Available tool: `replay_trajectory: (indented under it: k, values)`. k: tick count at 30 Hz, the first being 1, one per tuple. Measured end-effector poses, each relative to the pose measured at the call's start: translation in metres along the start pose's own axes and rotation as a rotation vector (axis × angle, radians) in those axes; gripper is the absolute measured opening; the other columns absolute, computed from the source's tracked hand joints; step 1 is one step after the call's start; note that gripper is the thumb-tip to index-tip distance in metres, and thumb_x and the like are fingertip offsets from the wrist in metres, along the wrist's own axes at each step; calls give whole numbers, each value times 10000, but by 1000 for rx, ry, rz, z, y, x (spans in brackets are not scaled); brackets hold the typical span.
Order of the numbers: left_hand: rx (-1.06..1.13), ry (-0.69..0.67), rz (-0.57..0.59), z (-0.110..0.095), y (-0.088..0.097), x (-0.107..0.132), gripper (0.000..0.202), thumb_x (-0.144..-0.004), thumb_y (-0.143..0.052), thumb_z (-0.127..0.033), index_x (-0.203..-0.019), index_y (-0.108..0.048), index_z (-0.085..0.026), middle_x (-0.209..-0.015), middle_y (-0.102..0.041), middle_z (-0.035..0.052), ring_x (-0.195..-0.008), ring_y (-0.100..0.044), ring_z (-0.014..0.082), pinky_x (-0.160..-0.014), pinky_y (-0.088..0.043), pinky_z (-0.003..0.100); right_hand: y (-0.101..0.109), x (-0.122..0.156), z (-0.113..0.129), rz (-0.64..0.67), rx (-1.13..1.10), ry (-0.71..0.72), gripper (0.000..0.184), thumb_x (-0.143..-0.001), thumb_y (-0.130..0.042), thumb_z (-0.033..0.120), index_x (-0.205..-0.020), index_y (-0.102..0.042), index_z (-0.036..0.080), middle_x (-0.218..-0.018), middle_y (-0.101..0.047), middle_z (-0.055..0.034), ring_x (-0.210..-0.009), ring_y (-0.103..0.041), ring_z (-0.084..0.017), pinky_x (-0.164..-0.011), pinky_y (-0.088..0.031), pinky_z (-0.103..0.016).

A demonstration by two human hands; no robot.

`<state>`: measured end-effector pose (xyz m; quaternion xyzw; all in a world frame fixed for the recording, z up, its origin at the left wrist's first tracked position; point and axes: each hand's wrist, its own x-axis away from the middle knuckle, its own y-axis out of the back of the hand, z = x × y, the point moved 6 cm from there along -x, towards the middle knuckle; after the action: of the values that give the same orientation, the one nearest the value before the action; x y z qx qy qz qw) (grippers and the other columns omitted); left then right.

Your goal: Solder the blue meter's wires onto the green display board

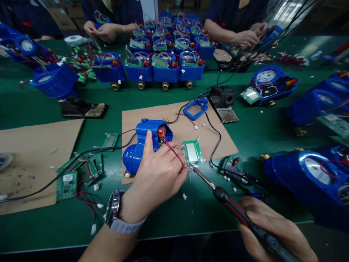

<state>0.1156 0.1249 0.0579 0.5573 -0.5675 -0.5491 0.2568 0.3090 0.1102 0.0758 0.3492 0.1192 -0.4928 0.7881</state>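
A blue water meter body (141, 145) lies on a cardboard sheet (218, 142), with red and black wires running to a small green circuit board (193, 152) beside it. My left hand (155, 178), wearing a wristwatch, rests against the meter and pinches the red wire at the board's left edge. My right hand (275, 229) is closed round a black and red soldering iron (231, 203). Its tip touches the board's lower left corner, right by my left fingertips.
Rows of blue meters (163, 69) stand at the back, where two other people's hands (103, 31) (245, 36) work. More meters (313, 174) crowd the right edge. Loose circuit boards (79, 174), a second cardboard sheet (29, 153), a blue frame (195, 109) and a black stand (223, 98) lie around.
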Motion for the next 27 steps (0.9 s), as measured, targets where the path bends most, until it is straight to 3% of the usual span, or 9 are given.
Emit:
replay_trajectory:
  k: [6,12,20,27]
  values:
    - [-39,-9,4,0,-1,0,156,-870,-542,-252,-955,-660,-192,-1095,-711,52,-1142,-595,246,-1171,7,620,0,3,-1,10,-23,-3,630,-662,-550,-68,-1207,-552,247,-631,-618,16,-512,-586,-141,-471,-546,-286]
    - [-53,-22,-25,-1,0,0,164,-872,-515,-222,-929,-664,-181,-1060,-719,46,-1127,-607,236,-1168,57,615,-1,6,-1,-14,-47,-7,615,-656,-552,-86,-1190,-569,218,-659,-619,8,-540,-581,-141,-480,-540,-288]
    - [-40,-18,-42,0,-2,-2,169,-864,-512,-206,-935,-663,-175,-1067,-718,41,-1117,-610,229,-1169,-17,615,-2,4,-2,35,-52,6,649,-658,-532,-97,-1221,-545,226,-658,-604,17,-534,-569,-124,-478,-539,-265]
    - [-36,-23,-51,0,-2,0,163,-851,-529,-194,-930,-669,-171,-1052,-721,49,-1106,-614,240,-1161,-45,637,-2,14,-7,-31,-61,-14,585,-670,-580,-68,-1189,-566,203,-670,-618,1,-577,-604,-156,-506,-540,-298]
